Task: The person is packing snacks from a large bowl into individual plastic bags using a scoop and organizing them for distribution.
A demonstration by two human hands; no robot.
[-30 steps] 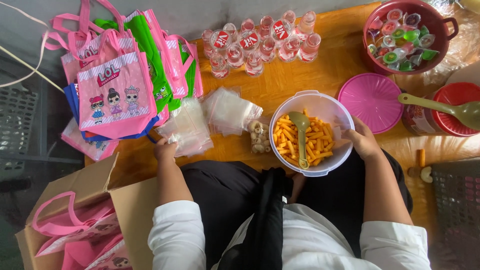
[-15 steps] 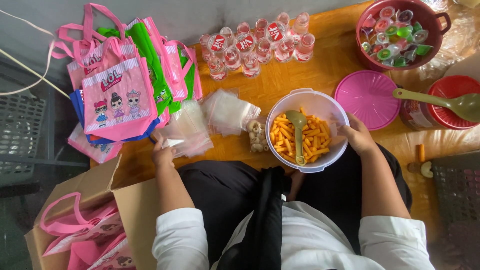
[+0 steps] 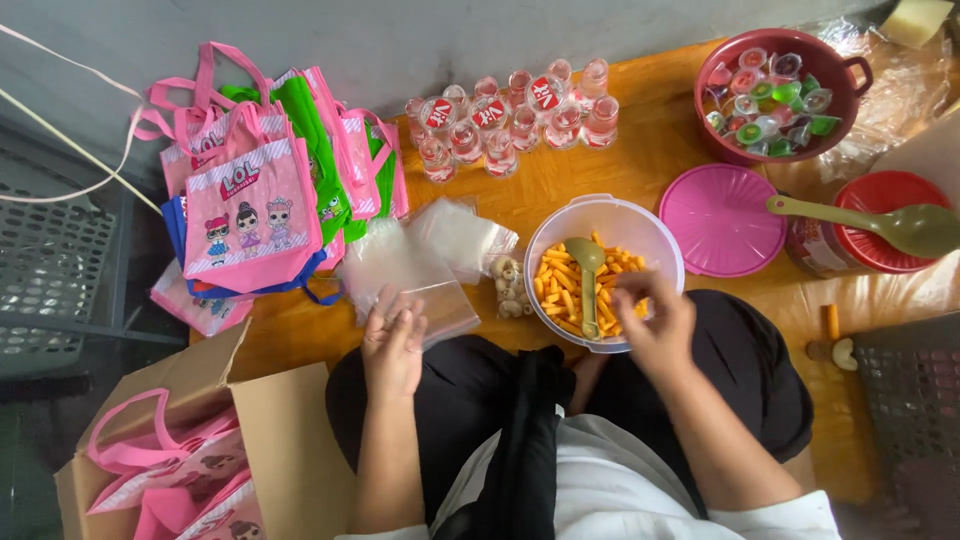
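In the head view, the left hand pinched the edge of a clear plastic bag, which lay on the wooden table at about 12 o'clock from that hand. The right hand reached into the white bowl of orange snacks, fingers curled on some pieces. A green spoon stood in the bowl. At 9 o'clock lay pink tote bags.

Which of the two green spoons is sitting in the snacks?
The green spoon standing in the clear bowl of orange snack sticks, beside the right hand. The other spoon lies across the red lid at the right.
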